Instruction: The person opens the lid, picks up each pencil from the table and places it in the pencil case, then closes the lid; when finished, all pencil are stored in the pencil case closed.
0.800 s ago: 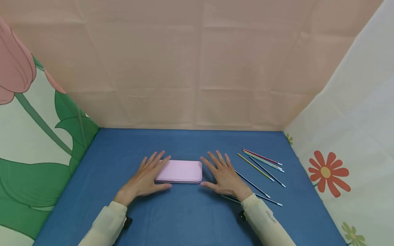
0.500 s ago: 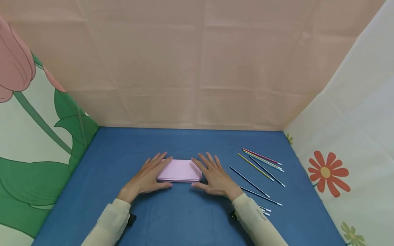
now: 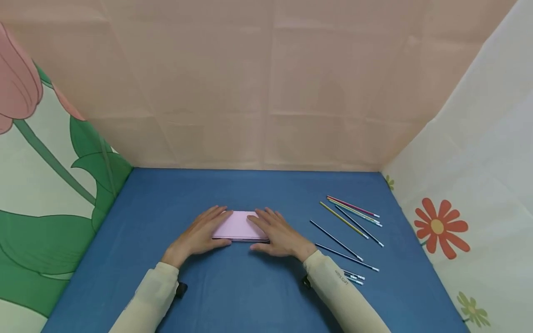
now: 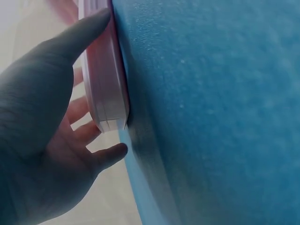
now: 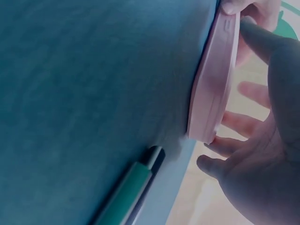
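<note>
A flat pink case point(image 3: 238, 225) with rounded corners, like a pencil case, lies on the blue cloth between my hands. My left hand point(image 3: 200, 233) is at its left end, fingers extended along that side and thumb by the near edge. In the left wrist view, the thumb point(image 4: 89, 33) overlaps the side of the case point(image 4: 107, 79). My right hand point(image 3: 279, 235) reaches over the right end, fingers slanting across the lid and thumb low in front. From the right wrist, its fingers point(image 5: 241, 123) look spread and fairly straight behind the case point(image 5: 213, 84).
Several pencils lie scattered on the right, among them a red one point(image 3: 354, 207), a yellow one point(image 3: 343, 219) and a dark one point(image 3: 337, 240). More pencil ends point(image 3: 354, 276) show beside the right sleeve point(image 3: 341, 289). A beige backdrop point(image 3: 266, 92) rises behind the blue table point(image 3: 250, 296).
My right hand has moved left, from beside the case to over its right end, uncovering more pencil ends. My left hand has shifted slightly right. The case has stayed about where it was.
</note>
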